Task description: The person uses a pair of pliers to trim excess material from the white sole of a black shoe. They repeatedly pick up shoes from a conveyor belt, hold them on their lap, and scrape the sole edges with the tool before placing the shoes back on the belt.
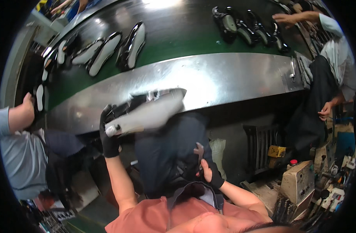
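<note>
My left hand (110,141), in a black fingerless glove, grips one end of a black shoe upper with a pale grey sole side (148,116). The shoe is tilted, sole side toward me, over the near edge of the metal ledge, and it is blurred by motion. Low in front of my lap, my right hand (212,173), also gloved with bare fingertips, is closed round metal pincers (199,150). Their notched head points up, apart from the shoe. Their handles are mostly hidden by my hand.
Beyond the metal ledge (240,73) runs a dark green conveyor belt (170,42). Several black shoes (104,53) lie on it at left, and more (246,29) at right. Co-workers' hands (290,18) are at both sides. A machine box with a red button (298,180) stands at lower right.
</note>
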The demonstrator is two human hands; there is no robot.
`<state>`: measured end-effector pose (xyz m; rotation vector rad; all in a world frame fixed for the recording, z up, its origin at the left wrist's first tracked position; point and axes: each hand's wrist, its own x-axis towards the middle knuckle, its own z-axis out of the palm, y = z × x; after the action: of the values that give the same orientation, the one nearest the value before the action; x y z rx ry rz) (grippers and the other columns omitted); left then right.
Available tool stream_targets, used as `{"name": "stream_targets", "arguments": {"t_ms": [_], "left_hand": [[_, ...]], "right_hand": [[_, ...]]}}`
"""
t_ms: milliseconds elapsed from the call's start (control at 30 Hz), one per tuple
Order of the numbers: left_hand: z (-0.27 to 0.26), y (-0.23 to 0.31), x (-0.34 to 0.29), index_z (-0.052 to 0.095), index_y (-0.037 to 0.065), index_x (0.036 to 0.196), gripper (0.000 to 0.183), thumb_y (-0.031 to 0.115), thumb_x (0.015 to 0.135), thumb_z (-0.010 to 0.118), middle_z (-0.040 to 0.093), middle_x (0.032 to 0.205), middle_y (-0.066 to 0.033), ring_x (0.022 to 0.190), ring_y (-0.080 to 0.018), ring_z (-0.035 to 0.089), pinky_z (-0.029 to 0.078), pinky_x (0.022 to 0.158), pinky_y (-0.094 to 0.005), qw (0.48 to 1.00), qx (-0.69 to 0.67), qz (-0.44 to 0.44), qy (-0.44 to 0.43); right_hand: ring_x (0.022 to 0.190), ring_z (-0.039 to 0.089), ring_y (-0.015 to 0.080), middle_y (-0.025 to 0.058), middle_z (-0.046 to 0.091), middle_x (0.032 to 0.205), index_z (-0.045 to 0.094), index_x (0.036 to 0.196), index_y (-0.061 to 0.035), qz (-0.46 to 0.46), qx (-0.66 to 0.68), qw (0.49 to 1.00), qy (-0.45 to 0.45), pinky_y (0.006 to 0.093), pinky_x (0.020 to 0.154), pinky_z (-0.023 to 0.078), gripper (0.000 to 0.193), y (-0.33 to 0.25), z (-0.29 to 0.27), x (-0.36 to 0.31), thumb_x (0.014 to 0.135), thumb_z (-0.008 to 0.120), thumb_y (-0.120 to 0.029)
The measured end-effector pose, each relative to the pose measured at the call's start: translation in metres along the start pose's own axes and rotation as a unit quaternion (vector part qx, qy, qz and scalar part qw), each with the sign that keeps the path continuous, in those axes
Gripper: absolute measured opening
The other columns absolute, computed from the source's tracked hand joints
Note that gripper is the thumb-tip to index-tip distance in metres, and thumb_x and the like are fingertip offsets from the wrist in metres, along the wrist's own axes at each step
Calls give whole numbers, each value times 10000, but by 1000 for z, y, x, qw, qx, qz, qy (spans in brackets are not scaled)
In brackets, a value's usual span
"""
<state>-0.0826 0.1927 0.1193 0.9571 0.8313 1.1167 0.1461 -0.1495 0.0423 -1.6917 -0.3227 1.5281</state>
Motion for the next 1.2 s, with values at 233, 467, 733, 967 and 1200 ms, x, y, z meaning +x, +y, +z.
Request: {"name": "stream_targets", "arguments": {"t_ms": [233,467,733,967,1200], "left_hand": [[36,-11,-109,677,9,1036,334,131,730,732,628,1142,-158,1120,-288,581,454,967,-392,942,274,120,-153],[57,-44,-95,674,-10,933,185,164,900,620,674,929,-134,958,-243,626,478,857,-361,938,291,65,-179],[64,-67,-101,654,8,962,679,558,1004,258,643,1027,-98,1004,-191,590,458,917,-341,981,-2,-25,-195],[77,-67,-109,643,19,960,538,470,1013,356,640,952,-67,903,-168,602,473,832,-305,985,26,14,-169],[70,-84,-93,659,20,917,567,478,1017,340,645,927,-68,889,-174,607,469,831,-316,987,92,10,-133]], "right_hand": [[614,603,146,77,631,661,582,802,-39,16,-42,999,-13,279,612,486,589,-27,6,-22,1016,305,-513],[633,583,121,64,645,704,621,862,6,-54,-94,981,-160,284,618,476,458,-85,39,-67,1019,429,-378],[1044,613,153,63,641,1150,539,1248,18,-75,45,946,-311,278,960,445,447,-82,67,-14,1057,320,-321],[814,613,117,45,614,953,587,1076,-54,45,-86,960,-261,272,723,519,394,-133,44,-21,1036,381,-386],[656,586,336,207,605,738,593,873,-6,-276,-267,923,25,438,627,436,411,-35,96,20,1010,403,-345]]}}
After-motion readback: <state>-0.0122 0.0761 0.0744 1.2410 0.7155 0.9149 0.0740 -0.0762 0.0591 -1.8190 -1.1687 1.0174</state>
